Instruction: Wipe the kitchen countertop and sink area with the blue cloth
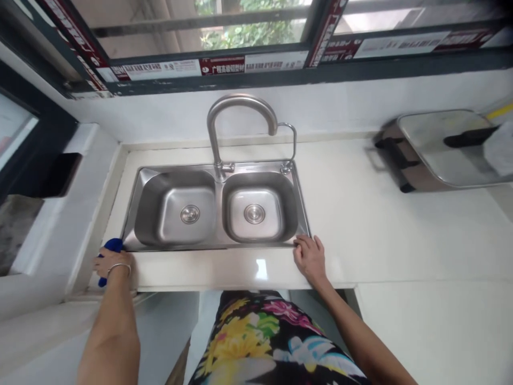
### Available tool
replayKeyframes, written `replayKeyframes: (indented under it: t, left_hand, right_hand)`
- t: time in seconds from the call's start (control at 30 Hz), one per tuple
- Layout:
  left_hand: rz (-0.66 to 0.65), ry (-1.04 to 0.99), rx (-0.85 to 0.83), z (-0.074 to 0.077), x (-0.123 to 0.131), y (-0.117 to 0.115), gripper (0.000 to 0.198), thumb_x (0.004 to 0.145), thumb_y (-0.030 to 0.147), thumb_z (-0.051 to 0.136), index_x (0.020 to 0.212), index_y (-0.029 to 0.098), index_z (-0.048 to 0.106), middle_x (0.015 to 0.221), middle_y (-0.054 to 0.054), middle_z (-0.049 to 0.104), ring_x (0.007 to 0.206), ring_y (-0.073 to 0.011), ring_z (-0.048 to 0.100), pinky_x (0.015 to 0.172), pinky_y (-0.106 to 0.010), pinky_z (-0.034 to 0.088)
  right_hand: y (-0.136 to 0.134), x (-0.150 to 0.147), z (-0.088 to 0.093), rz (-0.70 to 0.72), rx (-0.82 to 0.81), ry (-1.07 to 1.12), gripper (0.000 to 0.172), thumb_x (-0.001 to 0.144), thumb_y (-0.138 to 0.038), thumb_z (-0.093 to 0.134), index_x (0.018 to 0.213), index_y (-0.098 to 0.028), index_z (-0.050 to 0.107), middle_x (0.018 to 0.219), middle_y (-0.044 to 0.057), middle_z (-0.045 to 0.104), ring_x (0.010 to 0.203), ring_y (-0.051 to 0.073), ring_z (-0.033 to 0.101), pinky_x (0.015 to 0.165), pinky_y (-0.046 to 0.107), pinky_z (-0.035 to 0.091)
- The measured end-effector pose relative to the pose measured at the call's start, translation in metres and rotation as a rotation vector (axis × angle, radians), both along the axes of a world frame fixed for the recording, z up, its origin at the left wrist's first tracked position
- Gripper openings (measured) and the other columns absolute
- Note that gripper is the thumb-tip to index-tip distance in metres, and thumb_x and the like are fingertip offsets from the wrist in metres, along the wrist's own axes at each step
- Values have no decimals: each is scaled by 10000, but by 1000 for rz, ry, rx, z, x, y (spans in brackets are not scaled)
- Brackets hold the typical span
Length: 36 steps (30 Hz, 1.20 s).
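My left hand [112,262], with a bracelet on the wrist, presses a blue cloth [114,245] onto the counter just outside the sink's front left corner. The cloth sticks out above and below the fingers. My right hand [311,259] rests at the front right corner of the double steel sink [218,243]. Its fingers are bent over the rim, slightly apart, with nothing seen in them. Both basins are dry-looking, each with a round drain strainer: the left drain [189,214] and the right drain [254,214]. A curved faucet [242,101] arches over the right basin.
A thin second spout [295,141] stands at the sink's back right. On the pale counter [360,224] at the right sits a brown electric pan with a glass lid [441,144]. A white wall and window frame [272,80] close off the back. A dark phone-like object [66,174] lies on the left ledge.
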<state>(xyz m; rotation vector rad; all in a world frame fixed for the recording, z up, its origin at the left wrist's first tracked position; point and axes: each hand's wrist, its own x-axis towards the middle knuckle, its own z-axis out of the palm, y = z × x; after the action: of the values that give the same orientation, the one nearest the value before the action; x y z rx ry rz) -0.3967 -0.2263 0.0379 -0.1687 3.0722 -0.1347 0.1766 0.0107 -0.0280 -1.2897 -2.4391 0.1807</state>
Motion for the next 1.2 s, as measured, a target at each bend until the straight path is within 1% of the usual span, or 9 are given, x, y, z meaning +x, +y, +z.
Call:
replayKeyframes:
  t: [0.13, 0.27, 0.47, 0.63, 0.8, 0.9, 0.97, 1.07, 1.2]
  left_hand:
    - [-77, -13, -20, 3, 53, 8, 581, 812, 384, 581, 1318, 213, 353, 1381, -173, 455, 1228, -384, 510, 887, -526, 505]
    - [-272, 39, -3, 3, 140, 14, 630, 837, 393, 532, 1411, 220, 337, 1340, -185, 468, 1183, -350, 513, 912, -491, 482]
    - [-772, 0, 73, 2, 270, 18, 612, 845, 339, 496, 1420, 134, 445, 1359, -205, 474, 1120, -354, 495, 948, -492, 442]
    - [-1117, -146, 211, 1, 341, 36, 590, 801, 247, 553, 1383, 159, 513, 1378, -168, 499, 1199, -329, 481, 1028, -452, 412]
    - [-1399, -275, 333, 0, 389, 70, 659, 703, 145, 587, 1357, 208, 543, 1413, -151, 486, 1267, -329, 453, 1052, -474, 395]
    - [-1536, -373, 360, -1, 416, 97, 710, 663, 128, 584, 1364, 228, 531, 1429, -138, 469, 1294, -329, 430, 1072, -505, 376]
    - [-1634, -429, 366, -3, 436, 118, 748, 638, 125, 589, 1375, 225, 513, 1436, -134, 459, 1305, -327, 415, 1093, -525, 353]
    - [-1791, -494, 365, -9, 472, 156, 747, 663, 148, 596, 1397, 227, 483, 1434, -139, 458, 1312, -326, 400, 1080, -523, 362]
    - [-1934, -583, 398, -14, 523, 210, 643, 760, 277, 582, 1389, 195, 477, 1419, -177, 467, 1301, -352, 416, 1042, -553, 387]
  right_hand:
    - [0, -1, 3, -2, -34, 49, 260, 886, -169, 446, 1065, -206, 630, 1150, 85, 687, 1207, 220, 555, 1170, 473, 218]
    - [1, -1, 5, -2, -52, 93, 246, 905, -180, 430, 1059, -203, 621, 1136, 94, 679, 1202, 224, 552, 1169, 488, 225]
    - [3, 0, 6, 24, -90, 188, 248, 908, -181, 427, 1060, -204, 622, 1141, 103, 661, 1215, 246, 525, 1181, 520, 218]
    - [4, 1, 13, 45, -190, 264, 278, 904, -158, 430, 1102, -210, 618, 1150, 79, 670, 1176, 234, 552, 1207, 533, 148]
    - [8, 11, 20, 20, -295, 475, 285, 891, -146, 421, 1055, -226, 640, 1059, 32, 726, 1033, 193, 638, 1193, 493, 241]
    - [11, 28, 26, -58, -409, 708, 306, 878, -152, 389, 1014, -220, 654, 1015, 37, 736, 993, 193, 662, 1023, 415, 469]
    - [9, 44, 34, -145, -465, 837, 308, 886, -182, 387, 1027, -213, 659, 1019, 47, 731, 965, 193, 675, 893, 365, 542]
    - [0, 69, 50, -268, -458, 931, 295, 912, -233, 401, 1044, -213, 665, 1034, 50, 723, 900, 179, 685, 839, 349, 566]
    - [-17, 93, 72, -375, -340, 894, 273, 931, -275, 428, 1054, -219, 665, 1068, 60, 709, 976, 195, 664, 927, 391, 547]
